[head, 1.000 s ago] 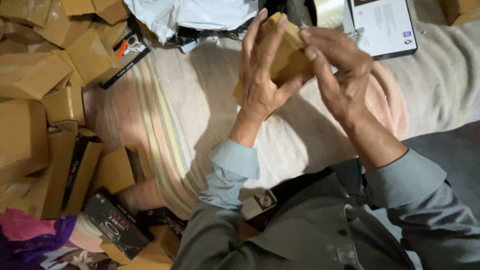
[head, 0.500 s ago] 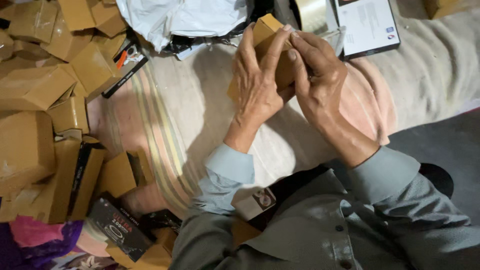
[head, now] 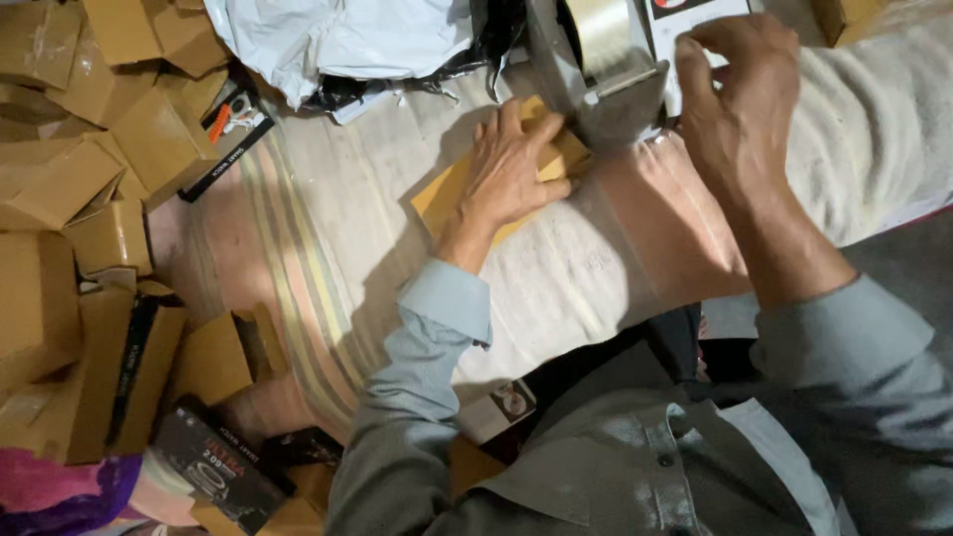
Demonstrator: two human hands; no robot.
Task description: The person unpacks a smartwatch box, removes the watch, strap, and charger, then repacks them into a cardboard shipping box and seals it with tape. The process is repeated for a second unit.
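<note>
The small brown box point(head: 467, 189), held up in both hands a moment ago, now lies on the blanket point(head: 615, 268) under the flat left hand point(head: 511, 169). The right hand point(head: 740, 109) has let go and pinches clear tape at the dispenser point(head: 596, 69), so sealing looks under way.

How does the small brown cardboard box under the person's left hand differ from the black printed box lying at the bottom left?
The small brown cardboard box is plain and tan; the black printed box is dark, with printing on it. The brown box lies on the pale striped cloth, pressed flat by the left hand; the black one lies untouched among loose cartons. The brown box is partly hidden by the hand; the black box shows more fully. Both are small, rectangular packages.
</note>
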